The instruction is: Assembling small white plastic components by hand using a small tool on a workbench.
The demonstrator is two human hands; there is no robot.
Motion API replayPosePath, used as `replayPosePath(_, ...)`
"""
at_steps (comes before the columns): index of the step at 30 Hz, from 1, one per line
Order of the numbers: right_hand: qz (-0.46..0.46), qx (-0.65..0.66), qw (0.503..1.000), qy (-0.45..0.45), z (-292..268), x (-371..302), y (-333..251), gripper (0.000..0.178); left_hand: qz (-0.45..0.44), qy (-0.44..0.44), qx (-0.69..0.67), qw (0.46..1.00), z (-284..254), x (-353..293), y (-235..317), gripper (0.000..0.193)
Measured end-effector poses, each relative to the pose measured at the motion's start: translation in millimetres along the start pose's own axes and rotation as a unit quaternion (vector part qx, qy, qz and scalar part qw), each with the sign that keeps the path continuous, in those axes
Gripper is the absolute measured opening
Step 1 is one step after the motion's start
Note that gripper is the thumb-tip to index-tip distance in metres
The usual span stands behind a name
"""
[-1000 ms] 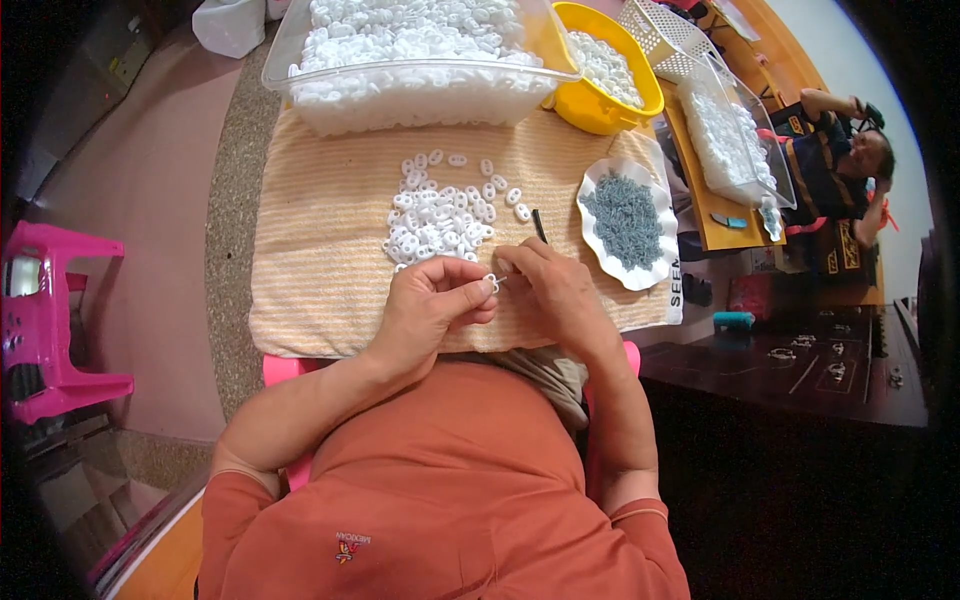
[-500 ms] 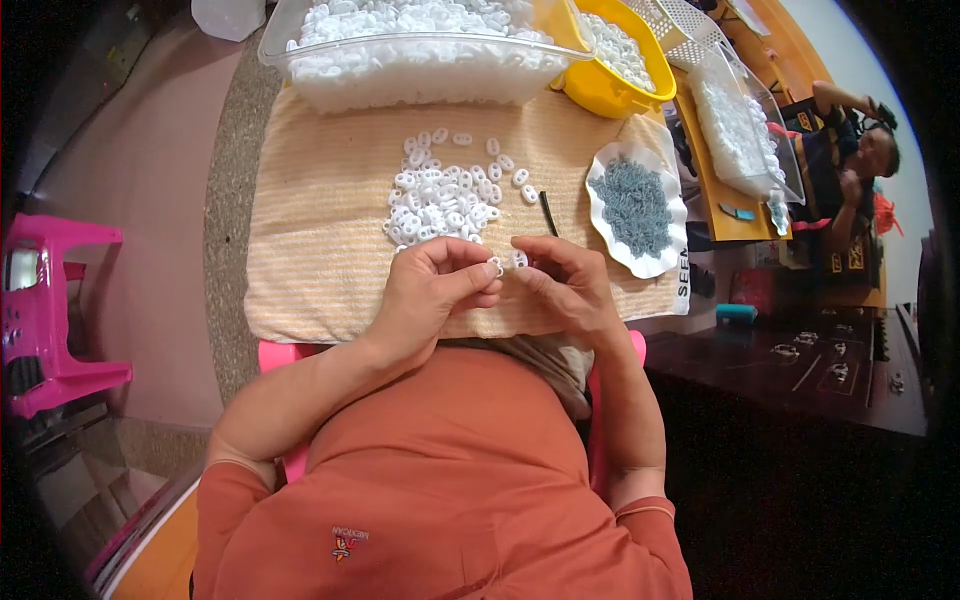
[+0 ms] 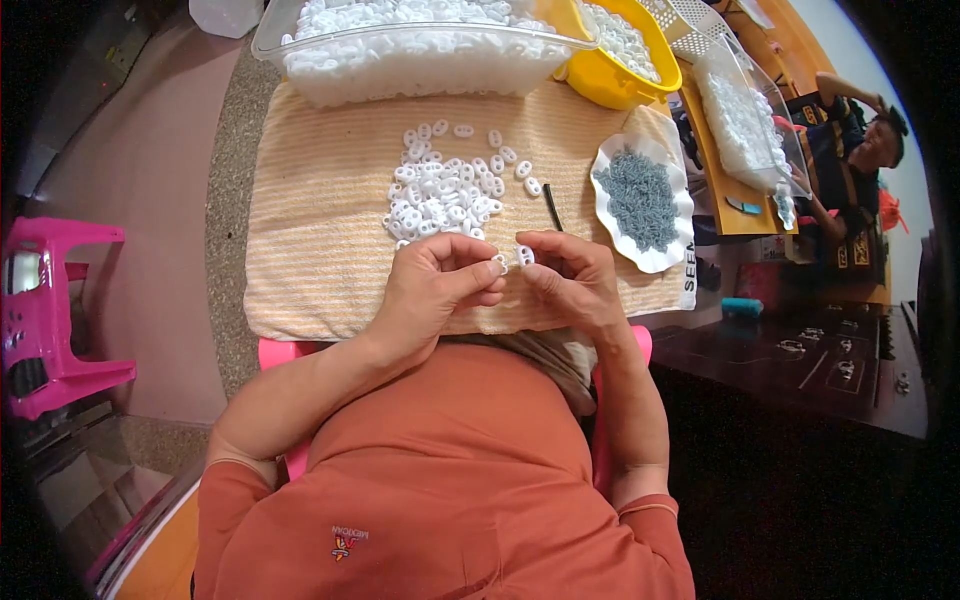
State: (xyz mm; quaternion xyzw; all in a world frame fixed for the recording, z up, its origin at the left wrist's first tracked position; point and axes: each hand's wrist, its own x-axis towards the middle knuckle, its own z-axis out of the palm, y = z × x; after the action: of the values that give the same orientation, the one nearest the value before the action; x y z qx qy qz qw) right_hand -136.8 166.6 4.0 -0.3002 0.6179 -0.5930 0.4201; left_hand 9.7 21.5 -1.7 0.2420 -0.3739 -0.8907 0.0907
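Observation:
My left hand [image 3: 445, 278] pinches a small white plastic piece [image 3: 501, 264] between thumb and fingers; most of it is hidden. Just to its right, my right hand [image 3: 572, 278] grips a white oval two-holed plastic piece [image 3: 525, 256] between thumb and forefinger. The two pieces are very close, and I cannot tell whether they touch. Beyond my hands lies a loose pile of similar white two-holed pieces [image 3: 440, 195] on a striped peach towel [image 3: 320, 200]. A thin black stick [image 3: 553, 208] rests on the towel past my right hand.
A white wavy-rimmed plate [image 3: 603, 208] of small grey-blue parts sits at the right. Along the back stand a clear bin [image 3: 420, 75] of white pieces and a yellow basin [image 3: 610, 90]. Another person [image 3: 850, 150] is at the far right; a pink stool [image 3: 65, 310] stands left.
My right hand has shifted slightly right, and the oval piece in it has turned so its holes show more. My left hand keeps its pinch. The whole view has swung slightly.

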Motion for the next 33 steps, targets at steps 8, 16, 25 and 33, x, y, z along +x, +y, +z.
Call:
replayPosePath(8, -0.008, 0.012, 1.000, -0.006, -1.3, 0.1, 3.5, 0.034, -0.005, -0.008, 0.008, 1.000, -0.4, 0.3, 0.6, 0.013)
replayPosePath(16, 0.013, 0.063, 0.998, -0.013, 3.0, -1.0, -1.1, 0.034, -0.009, -0.012, 0.003, 1.000, -1.6, 1.2, -0.9, 0.014)
replayPosePath(25, 0.004, 0.035, 0.999, -0.027, -0.5, 0.6, 2.9, 0.033, -0.010, -0.015, 0.007, 1.000, -1.5, 0.5, 0.1, 0.015)
replayPosePath(33, -0.007, -0.015, 0.999, -0.032, -1.9, 0.6, 6.1, 0.028, -0.010, -0.015, 0.005, 1.000, 0.7, -0.1, -0.6, 0.016)
